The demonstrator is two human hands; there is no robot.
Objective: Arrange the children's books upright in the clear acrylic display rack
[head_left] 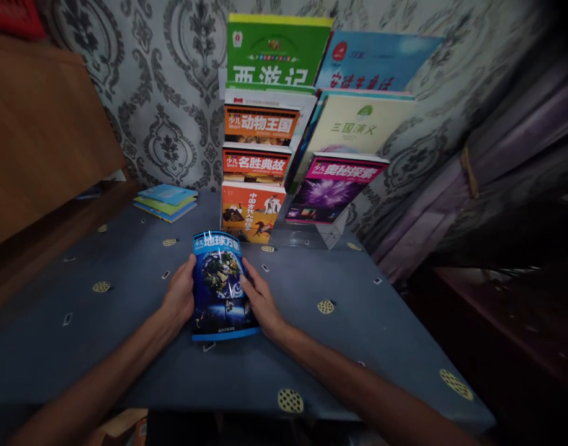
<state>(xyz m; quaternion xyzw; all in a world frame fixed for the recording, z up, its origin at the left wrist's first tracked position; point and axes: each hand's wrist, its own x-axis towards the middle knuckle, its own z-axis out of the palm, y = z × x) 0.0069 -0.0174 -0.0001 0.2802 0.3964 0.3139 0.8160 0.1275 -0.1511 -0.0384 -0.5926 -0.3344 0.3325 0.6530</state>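
A blue book (221, 288) with a picture of the Earth on its cover is held between my two hands over the table, cover facing me and tilted. My left hand (180, 291) grips its left edge, with the fingers hidden behind it. On the right edge, my right hand (261, 297) is closed around the book, the thumb lying on the cover. Just beyond stands a clear display rack (302, 234). Its front holds an orange book (252, 212) and a purple book (334, 189), with several others in tiers behind them.
A small stack of thin books (166, 203) lies at the back left of the blue-grey table (139, 365). A wooden cabinet (46, 136) borders the left side. Patterned wallpaper (172, 136) is behind, and a purple curtain (441, 186) hangs at right.
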